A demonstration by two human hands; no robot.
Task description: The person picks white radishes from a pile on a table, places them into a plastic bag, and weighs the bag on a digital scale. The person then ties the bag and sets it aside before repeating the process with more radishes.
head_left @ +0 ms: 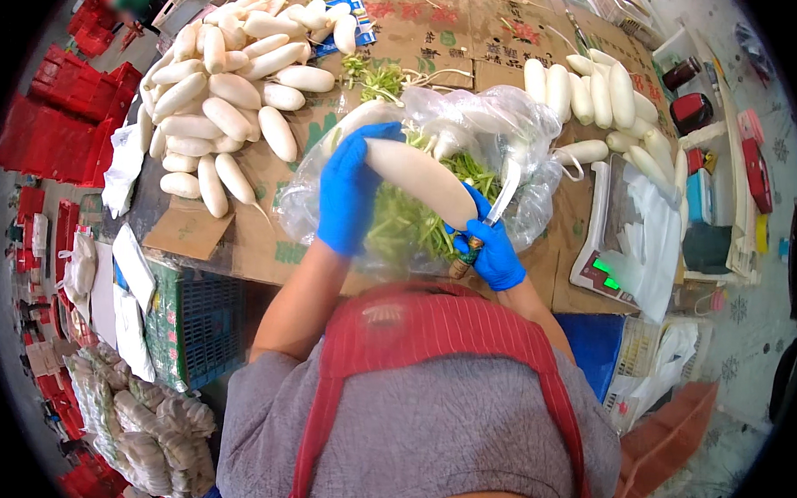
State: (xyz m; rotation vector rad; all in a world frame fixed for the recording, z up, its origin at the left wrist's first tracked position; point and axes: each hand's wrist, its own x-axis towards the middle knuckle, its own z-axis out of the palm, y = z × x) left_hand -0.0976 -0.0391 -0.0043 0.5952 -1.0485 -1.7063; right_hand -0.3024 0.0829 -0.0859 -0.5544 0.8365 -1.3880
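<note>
My left hand, in a blue glove, is wrapped round the upper left end of a long white daikon radish. In the blue glove of my right hand is a knife, its blade pointing up and away from me, its patterned handle poking out below the fingers. The right fingers also touch the radish's lower right end. Beneath the radish lies a clear plastic bag filled with green leaf trimmings and whitish pieces.
Many daikons are heaped at the left of the cardboard-covered table. A smaller group of daikons lies at the right, near a scale with plastic bags on it. A green crate stands below the left edge.
</note>
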